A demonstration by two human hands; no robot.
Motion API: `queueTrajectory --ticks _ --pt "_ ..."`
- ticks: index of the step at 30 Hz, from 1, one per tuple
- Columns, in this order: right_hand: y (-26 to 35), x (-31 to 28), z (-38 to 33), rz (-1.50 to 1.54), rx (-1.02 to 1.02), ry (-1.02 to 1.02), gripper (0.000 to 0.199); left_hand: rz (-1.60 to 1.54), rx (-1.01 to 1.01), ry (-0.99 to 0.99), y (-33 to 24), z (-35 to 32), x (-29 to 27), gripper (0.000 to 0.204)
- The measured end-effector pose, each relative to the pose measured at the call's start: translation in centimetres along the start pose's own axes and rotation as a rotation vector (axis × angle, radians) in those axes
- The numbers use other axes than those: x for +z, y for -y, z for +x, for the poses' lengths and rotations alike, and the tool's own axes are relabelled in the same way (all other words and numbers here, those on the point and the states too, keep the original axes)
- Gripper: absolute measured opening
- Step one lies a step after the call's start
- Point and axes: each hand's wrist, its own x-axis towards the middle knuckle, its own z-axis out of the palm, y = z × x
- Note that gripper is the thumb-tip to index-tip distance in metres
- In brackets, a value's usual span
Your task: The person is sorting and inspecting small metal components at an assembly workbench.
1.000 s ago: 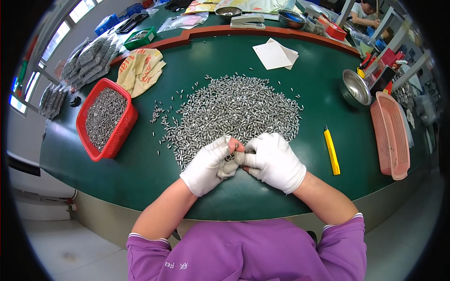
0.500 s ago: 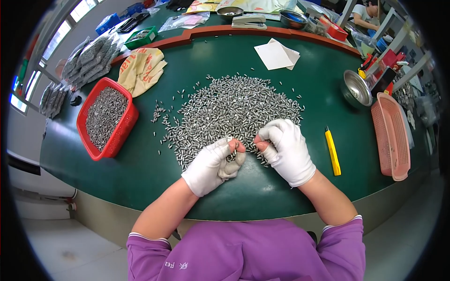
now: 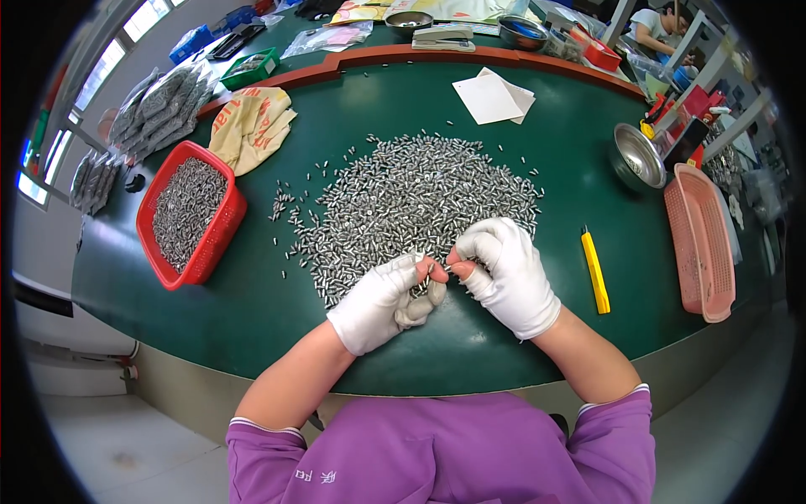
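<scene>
The left hand and the right hand, both in white gloves that leave some fingertips bare, meet at the near edge of a wide heap of small metal pieces on the green table. The left hand is curled, its thumb and forefinger pinched together on a small metal piece that shows at their tips. The right hand's thumb and forefinger come close together right beside those tips, pointing left; whether they grip a piece, I cannot tell. The heap fills the middle of the table, with a few loose pieces scattered along its left and far sides. To the left stands a red basket full of similar small pieces, and just beyond it lies a crumpled yellow cloth. Farther left are stacked plastic bags of grey contents, near a green tray. Right of the heap, a yellow cutter lies on the table, well apart from the right hand. Farther right are a pink basket and, at its far end, a metal bowl. Two white cards overlap toward the far side, short of a reddish-brown ledge. At far right, another person sits.
</scene>
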Motion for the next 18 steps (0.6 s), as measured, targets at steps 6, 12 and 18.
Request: queueTrajectory --ticks 6,12,18 --pt "0.02 0.00 -0.09 0.002 -0.007 -0.008 0.014 0.025 -0.008 0.024 -0.01 -0.02 -0.08 0.024" --pt "0.12 -0.01 -0.01 -0.015 -0.041 0.011 0.015 0.205 0.129 -0.050 0.47 -0.03 0.47 0.021" --pt "0.27 0.03 -0.10 -0.038 -0.096 -0.008 0.015 0.158 0.062 -0.073 0.52 0.12 0.22 0.016"
